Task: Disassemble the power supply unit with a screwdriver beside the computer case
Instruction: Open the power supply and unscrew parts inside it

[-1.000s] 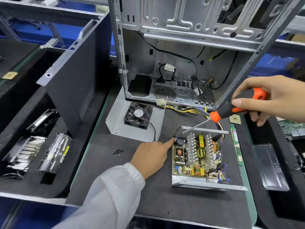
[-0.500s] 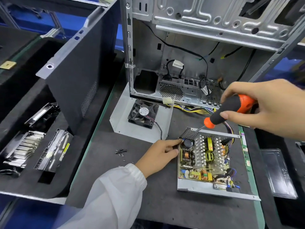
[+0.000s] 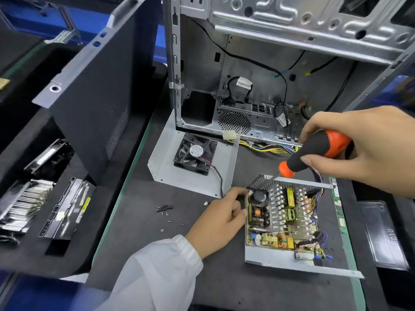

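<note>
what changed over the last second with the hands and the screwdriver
The left hand went from pointing with one finger at the power supply unit to holding its near-left edge. The right hand brought the screwdriver steeper over the unit's corner. The grip on the handle stayed, and the fan stayed put.

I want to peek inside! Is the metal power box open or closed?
Open: the power supply unit has no lid, so its circuit board shows.
</note>
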A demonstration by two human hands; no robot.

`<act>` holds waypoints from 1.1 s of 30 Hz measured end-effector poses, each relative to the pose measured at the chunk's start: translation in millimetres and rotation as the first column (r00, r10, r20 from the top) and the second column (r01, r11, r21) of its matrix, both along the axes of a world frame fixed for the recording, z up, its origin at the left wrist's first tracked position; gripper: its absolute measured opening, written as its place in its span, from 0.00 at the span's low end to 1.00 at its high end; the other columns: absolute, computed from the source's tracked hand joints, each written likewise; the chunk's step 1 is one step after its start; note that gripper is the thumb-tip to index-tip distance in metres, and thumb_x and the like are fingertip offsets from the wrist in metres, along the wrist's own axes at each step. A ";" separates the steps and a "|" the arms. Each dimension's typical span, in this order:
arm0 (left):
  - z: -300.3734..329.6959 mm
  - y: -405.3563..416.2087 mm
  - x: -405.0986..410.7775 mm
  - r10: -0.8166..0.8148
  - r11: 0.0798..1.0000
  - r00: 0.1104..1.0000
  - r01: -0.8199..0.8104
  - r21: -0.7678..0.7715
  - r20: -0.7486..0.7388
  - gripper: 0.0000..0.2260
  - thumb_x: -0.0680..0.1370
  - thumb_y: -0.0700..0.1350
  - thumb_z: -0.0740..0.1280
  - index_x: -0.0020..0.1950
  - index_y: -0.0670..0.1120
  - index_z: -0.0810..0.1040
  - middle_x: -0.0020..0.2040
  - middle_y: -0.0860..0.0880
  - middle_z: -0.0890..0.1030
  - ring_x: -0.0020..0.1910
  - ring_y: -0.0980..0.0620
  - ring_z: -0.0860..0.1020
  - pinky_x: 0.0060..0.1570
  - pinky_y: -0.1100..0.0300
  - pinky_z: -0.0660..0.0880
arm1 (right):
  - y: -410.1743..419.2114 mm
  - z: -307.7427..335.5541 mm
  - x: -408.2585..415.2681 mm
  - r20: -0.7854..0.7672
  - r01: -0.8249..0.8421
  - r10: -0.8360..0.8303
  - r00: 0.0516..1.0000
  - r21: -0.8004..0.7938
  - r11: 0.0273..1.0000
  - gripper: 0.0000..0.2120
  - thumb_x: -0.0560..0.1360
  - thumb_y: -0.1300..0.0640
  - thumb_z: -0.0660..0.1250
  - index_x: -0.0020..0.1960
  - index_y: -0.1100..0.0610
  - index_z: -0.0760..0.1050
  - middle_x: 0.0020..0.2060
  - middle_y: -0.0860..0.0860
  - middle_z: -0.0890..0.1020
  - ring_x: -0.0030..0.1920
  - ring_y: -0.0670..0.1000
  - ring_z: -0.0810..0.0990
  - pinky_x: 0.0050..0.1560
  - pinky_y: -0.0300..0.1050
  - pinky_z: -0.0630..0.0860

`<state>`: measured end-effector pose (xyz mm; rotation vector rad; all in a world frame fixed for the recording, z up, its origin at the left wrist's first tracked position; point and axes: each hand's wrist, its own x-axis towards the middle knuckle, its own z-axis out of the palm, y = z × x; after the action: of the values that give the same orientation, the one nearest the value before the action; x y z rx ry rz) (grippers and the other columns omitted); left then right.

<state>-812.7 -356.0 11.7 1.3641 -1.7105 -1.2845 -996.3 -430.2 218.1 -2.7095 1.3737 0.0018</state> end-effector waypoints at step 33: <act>19.5 37.9 28.1 -0.145 0.697 0.708 0.569 -0.437 0.691 0.19 0.70 0.39 0.76 0.59 0.51 0.83 0.42 0.48 0.79 0.26 0.50 0.76 0.18 0.61 0.69 | 66.5 7.2 -45.9 0.141 0.056 -0.074 0.987 0.123 0.991 0.15 0.66 0.34 0.62 0.45 0.42 0.72 0.24 0.45 0.76 0.35 0.48 0.76 0.38 0.40 0.71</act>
<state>-784.5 -318.0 31.2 1.0726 -2.6798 -0.2963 -1042.2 -363.7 225.4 -2.5131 1.3736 -0.1135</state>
